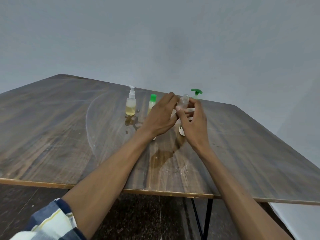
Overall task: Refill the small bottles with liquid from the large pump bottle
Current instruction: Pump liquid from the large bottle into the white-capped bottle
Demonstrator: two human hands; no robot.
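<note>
Scuffed wooden desk (52, 135): white-pump bottle (130, 104) and green-capped bottle (152, 103) stand near the far edge, plus a wet spill (161, 157) mid-desk.

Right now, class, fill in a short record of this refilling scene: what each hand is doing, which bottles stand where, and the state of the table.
Held item: small clear uncapped plastic bottle, raised above the table
Left hand: fingers at the clear bottle's left side
Right hand: grips the clear bottle
Standing left: small white-pump bottle, part full of yellow liquid
Beside it: small green-capped bottle
Behind hands: large green pump head, body hidden
Brown wooden table: wet spills near the front edge and by the white-pump bottle
</note>
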